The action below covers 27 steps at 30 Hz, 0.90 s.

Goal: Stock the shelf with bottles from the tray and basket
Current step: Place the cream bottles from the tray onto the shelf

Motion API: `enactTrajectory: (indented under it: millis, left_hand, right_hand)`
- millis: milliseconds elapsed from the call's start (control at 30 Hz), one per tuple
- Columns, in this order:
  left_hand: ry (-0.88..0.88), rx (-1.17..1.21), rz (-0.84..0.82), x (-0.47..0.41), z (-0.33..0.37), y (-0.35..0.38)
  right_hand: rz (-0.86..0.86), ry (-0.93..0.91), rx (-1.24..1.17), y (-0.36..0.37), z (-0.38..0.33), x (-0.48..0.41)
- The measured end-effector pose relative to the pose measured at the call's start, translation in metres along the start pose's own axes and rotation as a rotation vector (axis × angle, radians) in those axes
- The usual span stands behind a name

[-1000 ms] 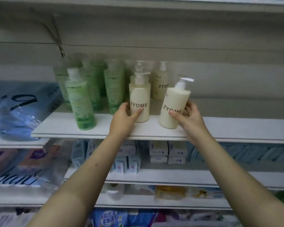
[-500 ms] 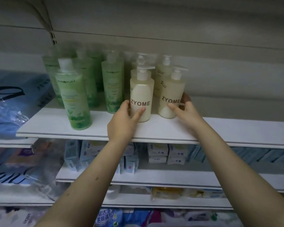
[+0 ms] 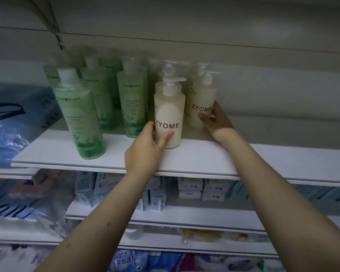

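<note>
1. Your left hand [image 3: 145,148] wraps the front cream bottle [image 3: 170,114], thumb under its label, steadying it upright on the shelf [image 3: 243,160].
2. Your right hand [image 3: 218,120] grips the second cream bottle [image 3: 201,103] further back, label out.
3. Green bottles [image 3: 81,114] stand to the left, likely grouped by brand.

My left hand [image 3: 145,148] grips the front cream ZYOME pump bottle [image 3: 169,116], upright on the white shelf [image 3: 204,161]. My right hand [image 3: 217,119] holds a second ZYOME bottle [image 3: 201,104] set further back. Green SHIROIRUKA bottles [image 3: 81,118] stand to the left.
</note>
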<state>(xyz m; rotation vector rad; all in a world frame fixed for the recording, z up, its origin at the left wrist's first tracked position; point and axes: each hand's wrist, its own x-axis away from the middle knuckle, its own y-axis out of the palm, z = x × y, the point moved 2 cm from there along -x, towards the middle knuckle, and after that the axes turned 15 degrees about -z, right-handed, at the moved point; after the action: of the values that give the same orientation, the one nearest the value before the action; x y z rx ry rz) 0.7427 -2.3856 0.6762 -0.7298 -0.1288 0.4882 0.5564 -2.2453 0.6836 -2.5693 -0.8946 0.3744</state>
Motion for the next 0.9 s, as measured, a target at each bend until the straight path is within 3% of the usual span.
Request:
enactTrajectory:
  millis: [700, 900]
  left_hand:
    - [-0.009, 0.036, -0.082, -0.007, -0.004, -0.002]
    - [0.003, 0.023, -0.096, -0.007, -0.002, -0.003]
  right_hand:
    - [0.021, 0.02, 0.082, 0.005, 0.004, 0.002]
    - [0.204, 0.123, -0.097, 0.0, -0.002, 0.027]
